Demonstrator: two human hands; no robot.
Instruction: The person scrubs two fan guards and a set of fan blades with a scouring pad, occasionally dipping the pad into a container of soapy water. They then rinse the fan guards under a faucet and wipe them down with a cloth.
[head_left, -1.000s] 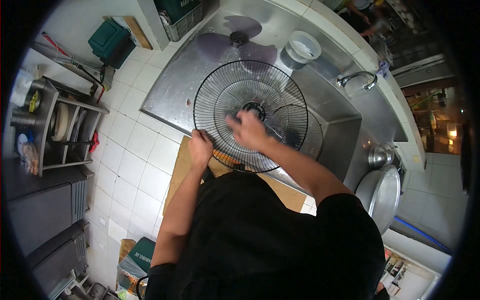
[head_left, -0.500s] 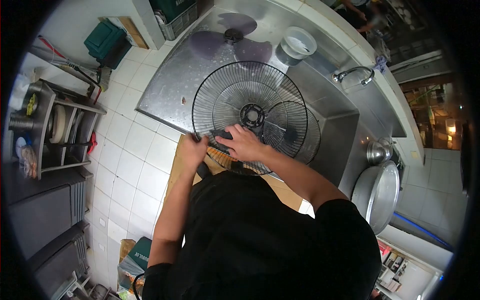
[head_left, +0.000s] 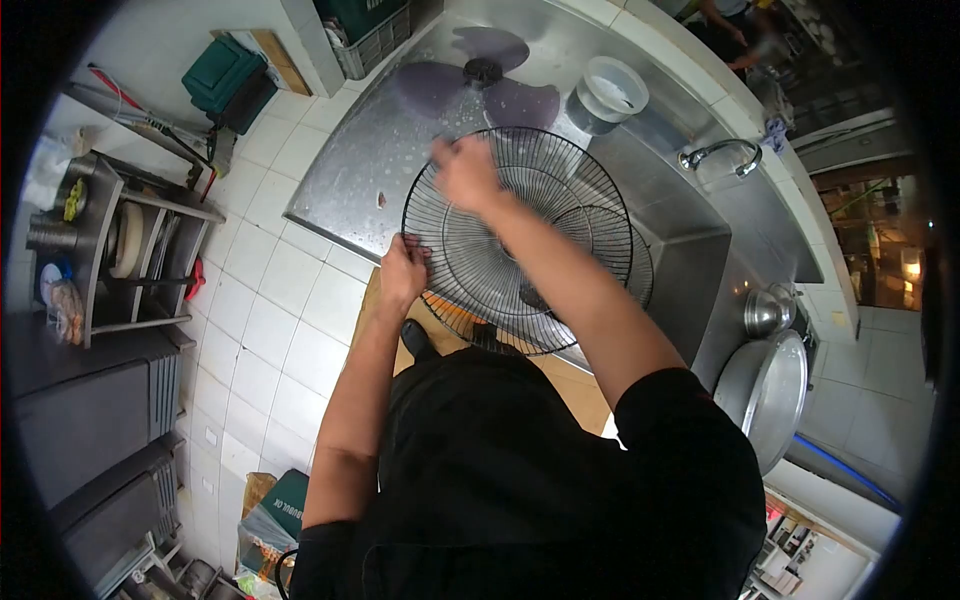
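A large black wire fan grille (head_left: 520, 290) stands tilted against the front edge of the steel sink counter (head_left: 350, 190). My left hand (head_left: 403, 270) grips the grille's rim on its left side. My right hand (head_left: 463, 170) is blurred and presses on the wires at the grille's upper left, fingers curled; the dark pad it held a moment ago is hidden beneath it. A second, smaller grille (head_left: 625, 265) leans behind the first, over the sink basin (head_left: 690, 290).
Purple fan blades (head_left: 480, 85) and a white tub (head_left: 612, 95) lie on the counter behind; a tap (head_left: 720, 155) is at the right. Big steel lids (head_left: 765, 385) stand right, cardboard (head_left: 375, 320) underfoot, a shelf rack (head_left: 130, 250) left. Another person (head_left: 735, 35) works far off.
My right hand has swept from the grille's lower middle up to its upper left edge. My left hand keeps its grip on the rim, and the grille has barely shifted.
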